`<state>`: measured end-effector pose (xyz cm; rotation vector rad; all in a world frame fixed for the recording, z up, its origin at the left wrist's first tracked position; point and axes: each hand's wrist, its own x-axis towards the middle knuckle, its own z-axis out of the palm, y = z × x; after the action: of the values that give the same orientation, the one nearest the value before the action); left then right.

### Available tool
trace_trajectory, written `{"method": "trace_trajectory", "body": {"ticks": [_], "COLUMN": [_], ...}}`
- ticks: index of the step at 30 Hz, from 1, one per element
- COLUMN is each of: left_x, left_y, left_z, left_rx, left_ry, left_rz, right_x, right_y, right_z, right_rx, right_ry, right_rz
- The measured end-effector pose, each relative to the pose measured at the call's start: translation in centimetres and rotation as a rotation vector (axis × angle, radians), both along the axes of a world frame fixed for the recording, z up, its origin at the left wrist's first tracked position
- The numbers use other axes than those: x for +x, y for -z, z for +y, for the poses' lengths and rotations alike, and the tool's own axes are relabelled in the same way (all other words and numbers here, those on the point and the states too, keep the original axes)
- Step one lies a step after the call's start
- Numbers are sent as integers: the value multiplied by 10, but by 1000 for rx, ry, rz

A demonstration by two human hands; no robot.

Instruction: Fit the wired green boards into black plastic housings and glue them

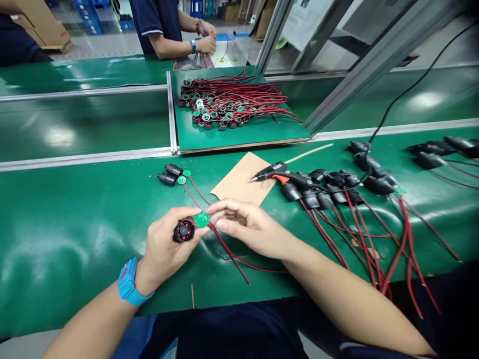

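Note:
My left hand point(164, 239), with a blue wristband point(129, 283), is closed round a black cylindrical housing point(183, 231), its round end with red spots turned up to me. Beside it, a small round green circuit board point(201, 219) sits between both hands, at my left fingertips. My right hand point(250, 227) reaches in from the right, its curved fingers and thumb at the board's right edge. Red and black wires point(228, 252) trail from there down to the table. How firmly the right fingertips grip is partly hidden.
Two black housings point(170, 174) with green boards lie behind my hands. A glue gun point(275, 172) rests on cardboard point(239, 179). More wired housings point(325, 189) lie to the right. A raised board point(243, 137) carries wired parts point(232, 102); a co-worker point(159, 30) works beyond.

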<state>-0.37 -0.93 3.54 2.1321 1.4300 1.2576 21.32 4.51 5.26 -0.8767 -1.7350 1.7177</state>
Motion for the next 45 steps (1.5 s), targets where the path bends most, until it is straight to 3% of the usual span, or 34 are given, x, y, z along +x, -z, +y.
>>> {"method": "trace_trajectory", "body": {"ticks": [2,4,7,9,12,21,25,28,34,37,42,45], "left_x": [0,1,2,3,2,-1,1,1,5,7,6,5], "left_y": [-1,-3,-6,-7,-7,-6,-8,-11,-7,-3,-3,-5], "left_z": [1,1,2,2,3,7,6,4,1,1,-1,-1], "left_rx": [-75,-174,-286,-321,-351,-512,-686,-710,-863,-862,-842,-808], "left_ry": [21,53,137,183,214,282,352,382,326,292,293,283], "left_rz": [1,8,9,-9,-57,-135,-227,-231,-447,-463,-433,-396], "right_x": [-12,-16,-16,-14,-11,0,1,0,-7,-9,-11,-14], "right_y": [6,11,13,12,10,11,6,1,-2,2,10,10], "right_z": [-5,-8,-9,-11,-14,-19,-20,-22,-27,-30,-30,-31], "right_rx": [-113,-61,365,706,992,1313,1365,1381,1396,1300,1097,1052], "right_ry": [34,145,370,436,398,257,211,165,113,153,333,342], "right_rz": [98,124,5,-77,-99,-213,-294,-318,-353,-332,-302,-251]}}
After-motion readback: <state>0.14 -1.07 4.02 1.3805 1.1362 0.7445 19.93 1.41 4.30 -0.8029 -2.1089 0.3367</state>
